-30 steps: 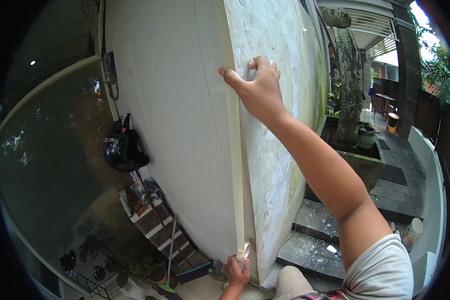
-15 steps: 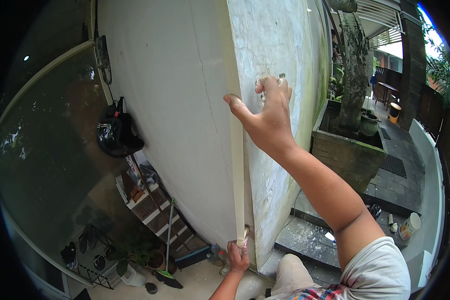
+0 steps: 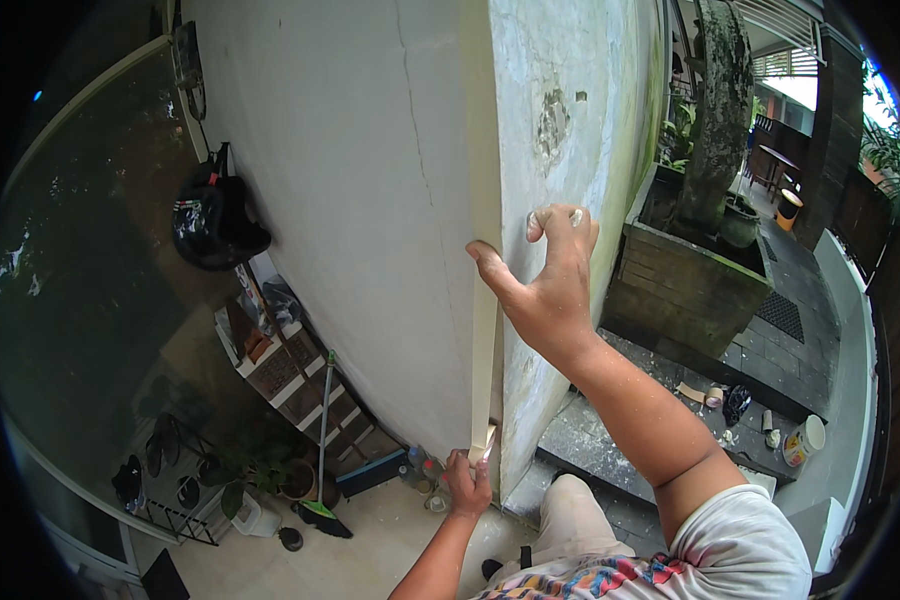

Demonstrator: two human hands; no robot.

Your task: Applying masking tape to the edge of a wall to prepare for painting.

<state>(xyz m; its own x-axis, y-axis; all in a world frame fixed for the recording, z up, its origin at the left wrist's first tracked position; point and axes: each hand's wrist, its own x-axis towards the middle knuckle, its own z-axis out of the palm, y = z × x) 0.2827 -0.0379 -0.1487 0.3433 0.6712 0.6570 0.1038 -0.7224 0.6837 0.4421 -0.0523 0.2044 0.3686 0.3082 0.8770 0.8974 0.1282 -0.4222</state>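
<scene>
A cream tape strip (image 3: 486, 330) runs down the corner of a white wall (image 3: 370, 180). My right hand (image 3: 555, 290) is spread with curled fingertips against the corner, its thumb on the strip, other fingers touching the cracked, flaking right face (image 3: 535, 110). Low on the same corner, my left hand (image 3: 467, 485) grips the lower end of the strip at what looks like a tape roll (image 3: 483, 442).
A black helmet (image 3: 215, 215) hangs left of the wall, above a shelf (image 3: 285, 390), broom (image 3: 325, 440) and shoe rack (image 3: 185, 510). Right are a stone planter (image 3: 670, 300), debris-strewn steps (image 3: 595, 450) and a white bucket (image 3: 805, 440). My leg (image 3: 570, 520) stands by the corner.
My right hand has slid down along the corner, uncovering the damaged patch of wall above it. My left hand and the tape sit higher in view as the camera has tipped.
</scene>
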